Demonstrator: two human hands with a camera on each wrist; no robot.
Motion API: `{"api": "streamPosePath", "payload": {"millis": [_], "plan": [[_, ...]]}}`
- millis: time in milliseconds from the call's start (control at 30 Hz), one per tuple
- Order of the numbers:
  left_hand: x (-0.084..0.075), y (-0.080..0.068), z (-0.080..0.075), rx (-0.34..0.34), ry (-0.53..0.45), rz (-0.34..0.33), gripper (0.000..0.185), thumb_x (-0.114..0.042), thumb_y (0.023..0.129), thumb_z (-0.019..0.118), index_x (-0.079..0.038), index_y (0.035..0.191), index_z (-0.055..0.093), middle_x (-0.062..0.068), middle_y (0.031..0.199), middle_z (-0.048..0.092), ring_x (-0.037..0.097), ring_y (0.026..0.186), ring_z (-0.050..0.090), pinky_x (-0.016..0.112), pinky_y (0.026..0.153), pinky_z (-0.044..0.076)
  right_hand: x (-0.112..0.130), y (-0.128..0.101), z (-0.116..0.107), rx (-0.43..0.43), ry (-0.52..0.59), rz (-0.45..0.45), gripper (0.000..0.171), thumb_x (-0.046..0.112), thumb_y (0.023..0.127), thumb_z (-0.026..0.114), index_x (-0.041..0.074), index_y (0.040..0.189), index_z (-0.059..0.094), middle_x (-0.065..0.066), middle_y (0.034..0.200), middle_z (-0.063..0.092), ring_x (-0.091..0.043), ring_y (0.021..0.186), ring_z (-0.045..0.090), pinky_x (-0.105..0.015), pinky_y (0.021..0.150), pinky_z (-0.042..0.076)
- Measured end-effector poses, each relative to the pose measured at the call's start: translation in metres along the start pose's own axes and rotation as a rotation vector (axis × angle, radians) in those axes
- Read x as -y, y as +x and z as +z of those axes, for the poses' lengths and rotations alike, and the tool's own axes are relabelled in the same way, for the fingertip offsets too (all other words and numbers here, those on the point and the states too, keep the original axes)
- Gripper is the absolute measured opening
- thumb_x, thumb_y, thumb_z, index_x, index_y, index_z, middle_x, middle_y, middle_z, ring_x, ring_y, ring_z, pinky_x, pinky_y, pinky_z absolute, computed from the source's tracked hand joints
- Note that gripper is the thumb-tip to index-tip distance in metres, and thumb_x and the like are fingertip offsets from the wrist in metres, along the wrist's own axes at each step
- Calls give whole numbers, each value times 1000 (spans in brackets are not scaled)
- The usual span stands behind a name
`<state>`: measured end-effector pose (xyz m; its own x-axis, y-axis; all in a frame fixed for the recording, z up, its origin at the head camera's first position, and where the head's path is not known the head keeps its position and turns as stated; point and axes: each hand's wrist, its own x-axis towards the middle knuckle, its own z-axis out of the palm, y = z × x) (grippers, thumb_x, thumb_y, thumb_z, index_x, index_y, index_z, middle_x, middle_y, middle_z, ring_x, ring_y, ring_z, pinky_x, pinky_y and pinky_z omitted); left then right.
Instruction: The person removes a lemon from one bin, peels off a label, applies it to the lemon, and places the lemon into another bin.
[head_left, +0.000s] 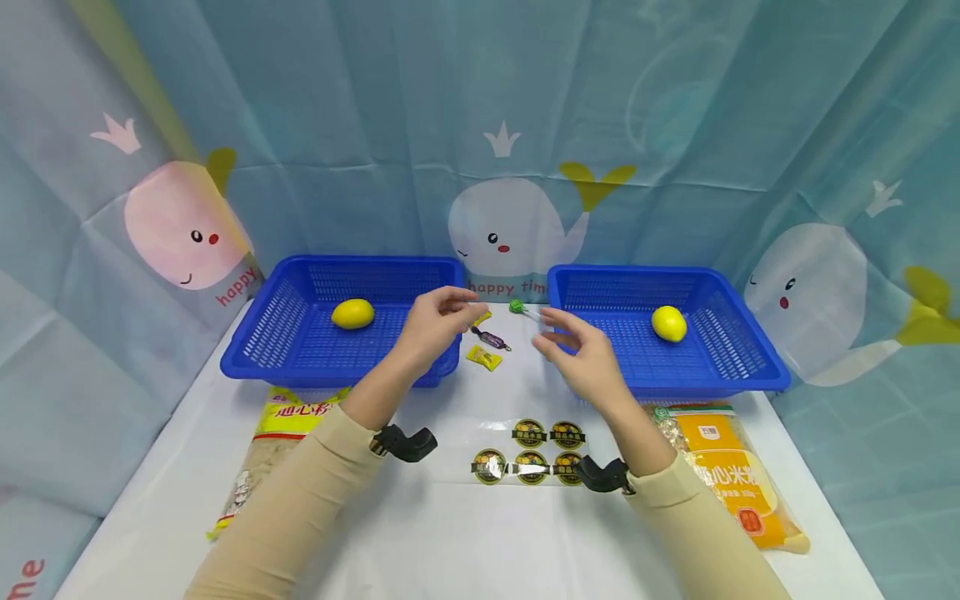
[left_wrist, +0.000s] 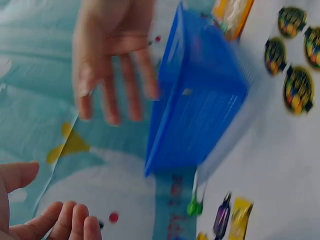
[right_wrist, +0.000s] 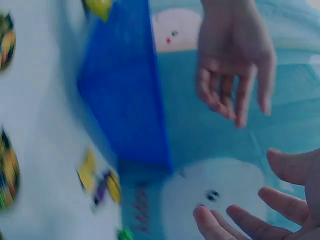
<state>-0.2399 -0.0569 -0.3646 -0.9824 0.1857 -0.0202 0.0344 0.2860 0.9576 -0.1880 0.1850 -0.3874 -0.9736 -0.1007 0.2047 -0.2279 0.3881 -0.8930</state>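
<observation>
**Both hands bare above the candies**

Neither grip holds anything: the left hand [head_left: 435, 321] and right hand [head_left: 577, 350] hover with loose fingers over wrapped candies [head_left: 487, 340] and a green lollipop [head_left: 517, 308], lying between two blue baskets. Left basket [head_left: 300, 367] and right basket [head_left: 720, 379] each hold a lemon. Round stickers [head_left: 528, 454] and two noodle packets [head_left: 735, 483] lie nearer on the white surface [head_left: 465, 542]; whale-print curtains [head_left: 510, 125] hang behind.

Between the two blue baskets [head_left: 345, 333] [head_left: 667, 342] a narrow strip of white surface [head_left: 480, 517] lies open, scattered with candies [head_left: 487, 340] and a lollipop [head_left: 521, 310]; stickers [head_left: 528, 450] lie nearer.
</observation>
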Motion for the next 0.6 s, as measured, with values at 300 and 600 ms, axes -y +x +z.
{"api": "streamPosePath", "payload": {"millis": [300, 600], "plan": [[12, 25, -47, -27, 97, 18, 53, -48, 93, 70, -15, 134, 61, 8, 130, 62, 29, 121, 59, 48, 107, 50, -9, 19, 65, 160, 187, 131, 58, 30, 93, 74, 25, 147, 53, -11, 150, 51, -32, 134, 55, -42, 94, 58], [27, 50, -89, -18, 138, 77, 54, -45, 95, 69, -12, 137, 59, 11, 135, 60, 27, 126, 55, 49, 107, 47, -13, 35, 100, 225, 217, 211, 68, 40, 90, 77, 33, 151, 48, -11, 159, 40, -37, 139, 48, -41, 89, 60]]}}
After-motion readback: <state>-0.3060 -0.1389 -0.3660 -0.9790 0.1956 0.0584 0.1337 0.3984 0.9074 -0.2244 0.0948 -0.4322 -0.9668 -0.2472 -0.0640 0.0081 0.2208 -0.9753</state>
